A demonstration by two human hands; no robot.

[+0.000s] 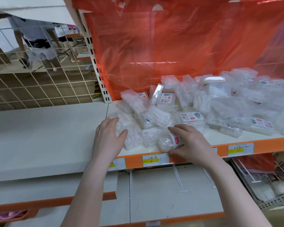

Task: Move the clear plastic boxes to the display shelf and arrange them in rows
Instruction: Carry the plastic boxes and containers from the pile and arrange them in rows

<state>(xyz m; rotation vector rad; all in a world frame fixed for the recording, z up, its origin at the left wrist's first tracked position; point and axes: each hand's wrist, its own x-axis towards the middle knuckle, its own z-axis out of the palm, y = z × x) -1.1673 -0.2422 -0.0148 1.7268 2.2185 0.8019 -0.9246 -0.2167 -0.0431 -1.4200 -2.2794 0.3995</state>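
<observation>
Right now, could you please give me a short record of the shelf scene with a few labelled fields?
setting: shop display shelf with orange front edge
boxes: pile of clear plastic boxes, jumbled, not in rows
right hand: grips a round clear container with a pink label at the shelf front
left hand: open, fingers at the left edge of the pile
backdrop: red plastic sheet behind the pile
price tags: yellow-marked labels on the shelf edge

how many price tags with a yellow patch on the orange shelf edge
3: the left tag beside the left wrist, the middle tag under the right hand, the right tag further right. More may be hidden.
</observation>
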